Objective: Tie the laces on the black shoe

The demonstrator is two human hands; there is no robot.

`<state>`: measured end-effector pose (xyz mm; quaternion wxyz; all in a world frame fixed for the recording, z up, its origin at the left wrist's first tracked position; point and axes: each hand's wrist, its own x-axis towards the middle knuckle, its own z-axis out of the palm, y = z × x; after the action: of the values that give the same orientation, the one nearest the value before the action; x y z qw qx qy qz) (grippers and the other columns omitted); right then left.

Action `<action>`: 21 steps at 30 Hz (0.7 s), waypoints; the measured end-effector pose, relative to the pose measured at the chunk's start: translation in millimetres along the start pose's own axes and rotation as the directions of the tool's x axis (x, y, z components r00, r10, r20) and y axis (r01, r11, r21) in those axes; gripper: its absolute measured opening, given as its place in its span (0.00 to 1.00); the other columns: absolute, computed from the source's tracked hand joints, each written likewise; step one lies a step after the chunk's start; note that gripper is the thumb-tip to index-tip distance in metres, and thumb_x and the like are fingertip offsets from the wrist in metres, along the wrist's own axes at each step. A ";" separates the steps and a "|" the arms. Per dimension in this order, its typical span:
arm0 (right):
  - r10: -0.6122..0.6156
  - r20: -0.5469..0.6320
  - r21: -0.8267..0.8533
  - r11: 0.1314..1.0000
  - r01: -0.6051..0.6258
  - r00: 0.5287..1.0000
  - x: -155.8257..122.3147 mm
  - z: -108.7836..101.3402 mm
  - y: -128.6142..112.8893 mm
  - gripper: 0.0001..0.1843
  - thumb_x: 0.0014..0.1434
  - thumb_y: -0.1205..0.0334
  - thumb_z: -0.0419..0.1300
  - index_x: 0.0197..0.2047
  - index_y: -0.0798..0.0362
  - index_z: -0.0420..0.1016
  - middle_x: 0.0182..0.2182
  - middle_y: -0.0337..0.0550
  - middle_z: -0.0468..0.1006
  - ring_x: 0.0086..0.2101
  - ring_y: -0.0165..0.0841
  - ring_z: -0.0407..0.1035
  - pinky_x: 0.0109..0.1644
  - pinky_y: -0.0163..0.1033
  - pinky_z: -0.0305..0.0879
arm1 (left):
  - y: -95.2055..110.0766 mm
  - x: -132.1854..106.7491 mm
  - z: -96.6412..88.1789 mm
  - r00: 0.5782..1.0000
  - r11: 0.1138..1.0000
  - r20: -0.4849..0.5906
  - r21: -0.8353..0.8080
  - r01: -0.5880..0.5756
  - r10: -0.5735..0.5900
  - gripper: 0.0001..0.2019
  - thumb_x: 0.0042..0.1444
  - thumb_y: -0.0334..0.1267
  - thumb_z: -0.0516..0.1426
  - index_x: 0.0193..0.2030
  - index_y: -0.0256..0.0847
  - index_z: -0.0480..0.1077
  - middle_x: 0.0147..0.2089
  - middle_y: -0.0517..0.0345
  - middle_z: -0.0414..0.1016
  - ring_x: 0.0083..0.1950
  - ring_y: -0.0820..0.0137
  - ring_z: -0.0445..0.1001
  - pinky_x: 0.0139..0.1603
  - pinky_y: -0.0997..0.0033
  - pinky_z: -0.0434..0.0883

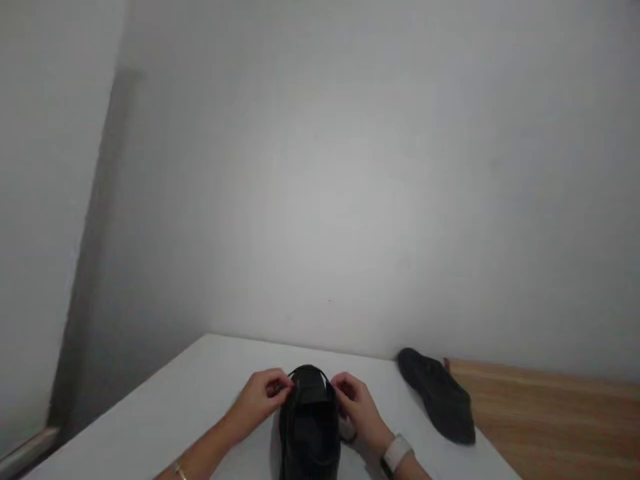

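A black shoe (314,437) stands on the white table at the bottom middle, its opening towards me. A thin black shoelace (306,366) arcs over its far part, from one side to the other. My left hand (261,399) is at the shoe's left side, thumb and forefinger pinched on the lace. On the right side, my right hand (359,408) pinches the lace too, its fingertips close against the shoe. A dark loop of lace hangs below the right fingers. The fingertips are small and partly blurred.
Another dark shoe (439,399) lies to the right, near the wall. Beside it is a wood-grain board (545,413). The white table (225,363) meets a grey wall (320,200) at the back. A metal rail (30,450) shows at the lower left.
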<state>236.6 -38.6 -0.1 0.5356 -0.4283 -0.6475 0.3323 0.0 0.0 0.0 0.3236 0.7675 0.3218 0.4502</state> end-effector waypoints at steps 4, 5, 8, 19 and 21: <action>-0.015 -0.040 -0.021 1.000 0.014 0.999 16.6 31.2 18.1 0.21 0.49 0.43 0.62 0.31 0.54 0.72 0.25 0.39 0.71 0.26 0.31 0.65 0.26 0.33 0.59 | -23.3 -0.7 -26.0 0.993 0.979 -0.030 0.170 -0.111 0.118 0.10 0.55 0.41 0.57 0.33 0.38 0.77 0.33 0.54 0.73 0.36 0.68 0.70 0.37 0.72 0.66; -0.027 -0.055 -0.044 0.999 0.024 0.998 18.6 33.2 19.5 0.19 0.50 0.45 0.63 0.31 0.54 0.73 0.25 0.40 0.72 0.28 0.32 0.66 0.28 0.34 0.60 | -24.2 -0.5 -29.2 0.989 0.968 -0.038 0.213 -0.134 0.145 0.09 0.55 0.41 0.58 0.33 0.40 0.78 0.34 0.54 0.72 0.37 0.67 0.70 0.39 0.71 0.66; -0.088 -0.098 -0.156 0.985 0.072 0.991 20.4 29.6 17.9 0.13 0.51 0.52 0.63 0.28 0.54 0.75 0.28 0.43 0.74 0.32 0.35 0.68 0.33 0.37 0.62 | -18.7 0.3 -31.6 0.986 0.949 -0.049 0.280 -0.141 0.161 0.08 0.54 0.41 0.59 0.33 0.43 0.79 0.33 0.53 0.73 0.39 0.66 0.70 0.41 0.69 0.66; -0.068 -0.029 -0.212 0.975 0.060 0.997 16.4 32.0 -0.3 0.19 0.56 0.48 0.57 0.34 0.56 0.78 0.27 0.47 0.78 0.29 0.37 0.72 0.34 0.38 0.66 | 1.8 6.0 -26.0 0.991 0.991 0.049 0.052 0.121 -0.123 0.16 0.54 0.46 0.52 0.39 0.36 0.74 0.27 0.56 0.75 0.29 0.67 0.74 0.29 0.74 0.69; -0.053 0.018 -0.237 0.970 0.056 0.998 18.7 31.0 -14.9 0.23 0.59 0.44 0.52 0.35 0.56 0.76 0.24 0.45 0.76 0.27 0.35 0.71 0.31 0.36 0.65 | 15.5 12.5 -28.3 0.980 0.983 0.092 0.077 0.167 -0.174 0.23 0.58 0.51 0.45 0.41 0.35 0.73 0.25 0.55 0.75 0.25 0.67 0.74 0.26 0.73 0.69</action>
<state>202.2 -26.8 14.5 0.4858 -0.4695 -0.6971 0.2401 -17.5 6.7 29.2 0.3498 0.7690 0.3853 0.3712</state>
